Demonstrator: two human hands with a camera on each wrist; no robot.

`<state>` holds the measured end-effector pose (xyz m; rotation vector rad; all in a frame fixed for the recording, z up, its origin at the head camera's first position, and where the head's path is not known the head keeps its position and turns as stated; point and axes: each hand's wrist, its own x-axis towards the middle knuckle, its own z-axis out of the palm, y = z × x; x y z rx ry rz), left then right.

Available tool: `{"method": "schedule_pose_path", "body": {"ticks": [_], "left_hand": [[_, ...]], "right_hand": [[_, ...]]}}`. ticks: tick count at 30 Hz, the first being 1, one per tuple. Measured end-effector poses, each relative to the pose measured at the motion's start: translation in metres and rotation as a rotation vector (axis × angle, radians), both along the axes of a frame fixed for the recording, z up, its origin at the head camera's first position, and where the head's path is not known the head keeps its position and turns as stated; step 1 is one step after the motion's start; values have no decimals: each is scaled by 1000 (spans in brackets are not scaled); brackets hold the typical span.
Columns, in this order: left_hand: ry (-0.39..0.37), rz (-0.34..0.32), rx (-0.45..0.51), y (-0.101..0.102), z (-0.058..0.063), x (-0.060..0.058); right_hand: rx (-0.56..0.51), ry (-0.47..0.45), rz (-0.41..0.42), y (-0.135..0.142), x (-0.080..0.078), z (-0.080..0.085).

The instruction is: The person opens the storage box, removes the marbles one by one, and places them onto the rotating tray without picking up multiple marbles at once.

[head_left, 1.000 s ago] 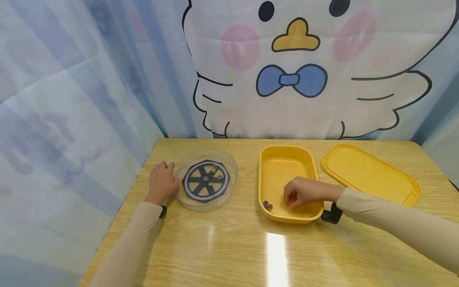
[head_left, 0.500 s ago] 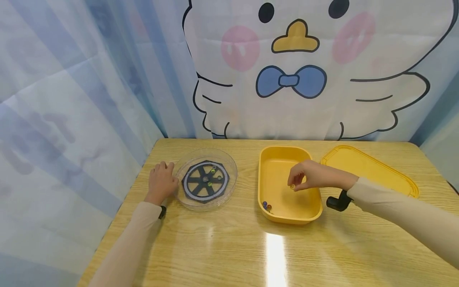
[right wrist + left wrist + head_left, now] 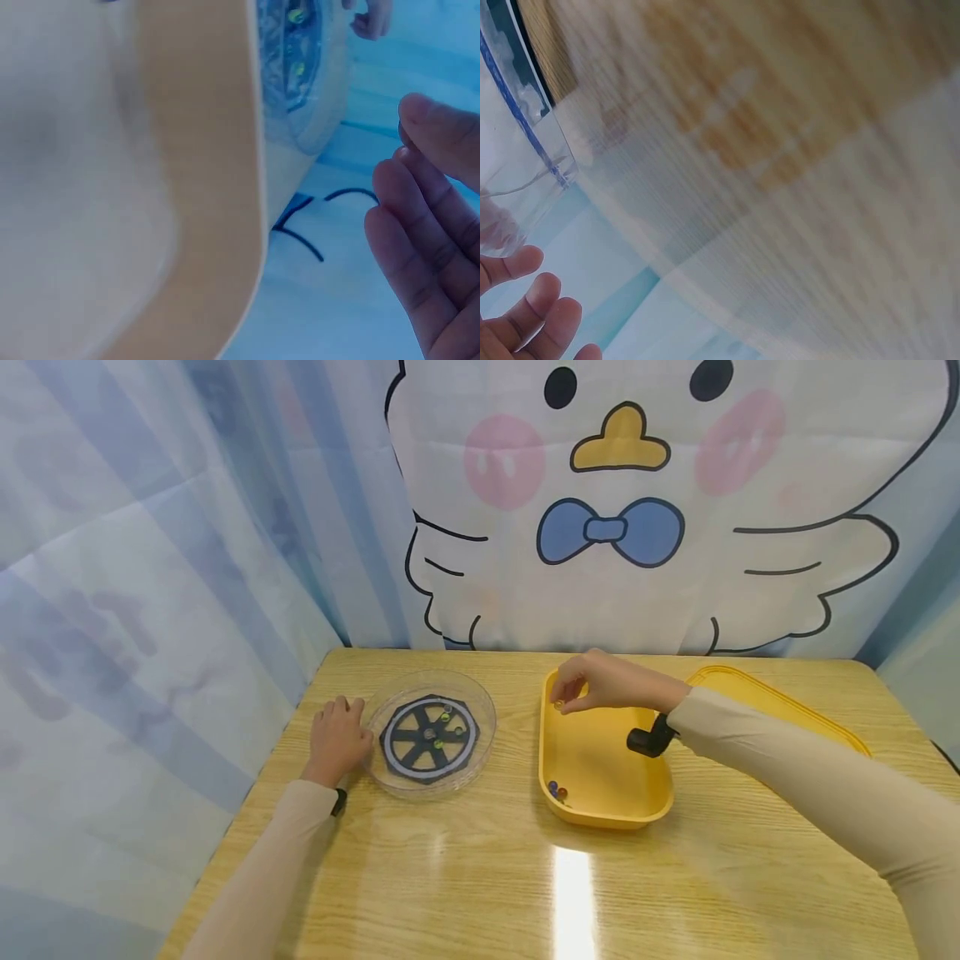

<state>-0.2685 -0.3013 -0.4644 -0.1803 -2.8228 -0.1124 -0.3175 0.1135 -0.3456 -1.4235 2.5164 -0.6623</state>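
Observation:
My right hand (image 3: 603, 681) is over the far left part of the yellow plastic box (image 3: 543, 760), pinching a small yellowish marble (image 3: 558, 705) between thumb and fingertips. In the right wrist view the thumb and fingers (image 3: 405, 225) come together beyond the box's wall, the marble mostly hidden. Blue and reddish marbles (image 3: 556, 790) lie in the box's near left corner. My left hand (image 3: 337, 743) rests with relaxed fingers at the left side of a round clear dish (image 3: 487, 753). Inside the dish is a dark octagonal wheel shape (image 3: 405, 735) with several green and clear marbles (image 3: 446, 717).
A yellow lid (image 3: 780, 702) lies right of the box, partly covered by the right forearm. The wooden table (image 3: 420, 893) ends at a printed curtain (image 3: 615, 602) at the back and left. Each wrist wears a black strapped device (image 3: 651, 739).
My right hand has lifted out of the box with a yellowish marble and moved left and away, toward the far left rim. My left hand stays by the dish.

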Motion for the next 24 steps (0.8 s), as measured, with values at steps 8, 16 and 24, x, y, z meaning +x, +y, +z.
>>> {"method": "schedule_pose_path", "body": {"ticks": [8,16,24], "left_hand": [[7,-7,3,0,0,-1],[9,-5,-10,-1,0,-1],[5,3,-11,-3,-2,-3]], "right_hand": [[-5,-29,-4,-57,-20,-10],[-29,-122,-35,-109,-37,-27],[-36,-163,-102,-138,-54,-54]]}}
